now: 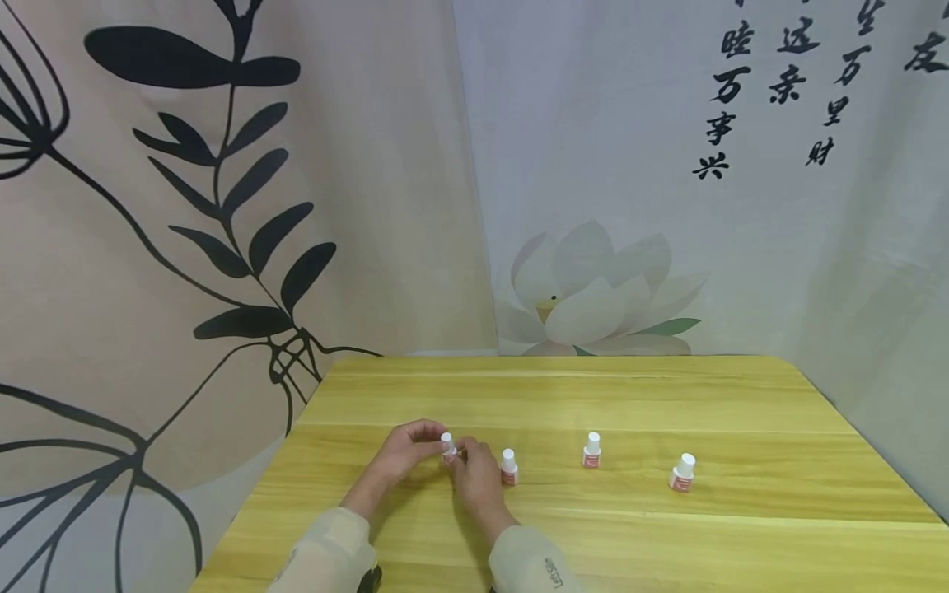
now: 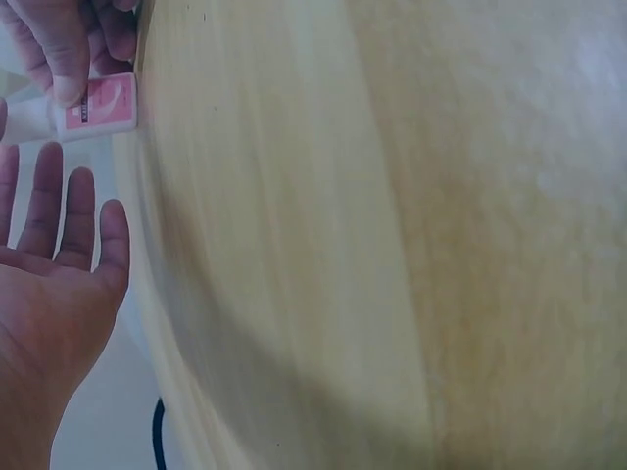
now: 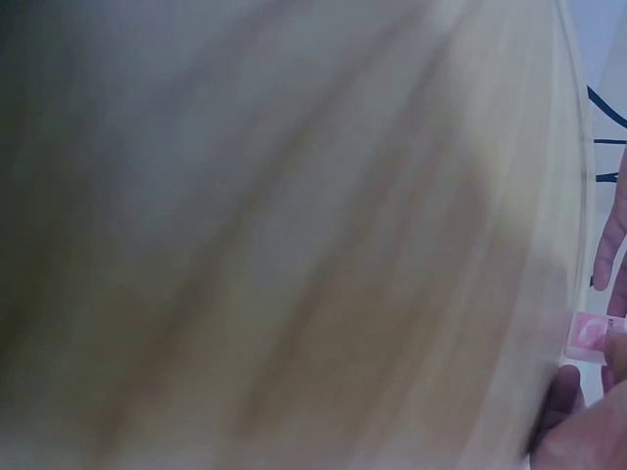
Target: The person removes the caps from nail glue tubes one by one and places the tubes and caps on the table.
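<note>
A small white bottle with a pink label (image 2: 101, 104) is between both hands, above the wooden table. In the head view, the left hand (image 1: 406, 451) has its thumb and index finger at the white cap (image 1: 446, 438). Its other fingers stretch out loosely in the left wrist view. The right hand (image 1: 479, 478) pinches the bottle's body from the other side, with its thumb on the label. Just right of that hand, a similar bottle (image 1: 509, 468) stands upright on the table. In the right wrist view, only part of the bottle (image 3: 588, 338) shows.
Two more matching bottles stand farther right on the table (image 1: 741, 403): one white-capped bottle (image 1: 591, 451) towards the middle, another bottle (image 1: 682, 473) beyond it. Behind the table hangs a curtain (image 1: 400, 206) printed with leaves, a lotus and black writing.
</note>
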Action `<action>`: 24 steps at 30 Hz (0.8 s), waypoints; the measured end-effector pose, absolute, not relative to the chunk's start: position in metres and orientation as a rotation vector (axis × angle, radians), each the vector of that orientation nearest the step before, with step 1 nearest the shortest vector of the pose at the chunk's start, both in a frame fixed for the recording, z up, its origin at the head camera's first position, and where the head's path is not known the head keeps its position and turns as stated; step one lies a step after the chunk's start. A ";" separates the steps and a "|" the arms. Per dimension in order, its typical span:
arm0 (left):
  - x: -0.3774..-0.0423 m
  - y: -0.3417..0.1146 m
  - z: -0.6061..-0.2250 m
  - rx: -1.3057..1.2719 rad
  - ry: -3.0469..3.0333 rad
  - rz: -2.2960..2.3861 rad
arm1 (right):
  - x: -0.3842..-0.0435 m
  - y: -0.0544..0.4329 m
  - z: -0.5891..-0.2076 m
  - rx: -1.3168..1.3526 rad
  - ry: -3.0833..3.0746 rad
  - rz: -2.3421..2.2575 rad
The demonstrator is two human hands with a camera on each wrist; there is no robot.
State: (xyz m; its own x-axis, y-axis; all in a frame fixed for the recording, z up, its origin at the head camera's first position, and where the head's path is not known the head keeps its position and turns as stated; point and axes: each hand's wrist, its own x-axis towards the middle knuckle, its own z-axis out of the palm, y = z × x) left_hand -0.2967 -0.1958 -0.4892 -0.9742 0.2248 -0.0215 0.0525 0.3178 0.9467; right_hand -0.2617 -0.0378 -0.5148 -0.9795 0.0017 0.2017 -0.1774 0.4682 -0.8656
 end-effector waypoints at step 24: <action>-0.300 -0.194 -0.492 0.258 2.429 1.740 | -0.258 -0.037 -0.513 0.185 -2.521 1.507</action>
State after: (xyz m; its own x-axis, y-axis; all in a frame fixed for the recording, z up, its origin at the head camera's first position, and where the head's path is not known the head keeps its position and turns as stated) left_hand -0.2997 -0.1938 -0.4923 -0.9751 0.2212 -0.0155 0.0564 0.3151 0.9474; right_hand -0.2584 -0.0368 -0.5128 -0.9725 -0.0057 0.2326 -0.2076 0.4729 -0.8563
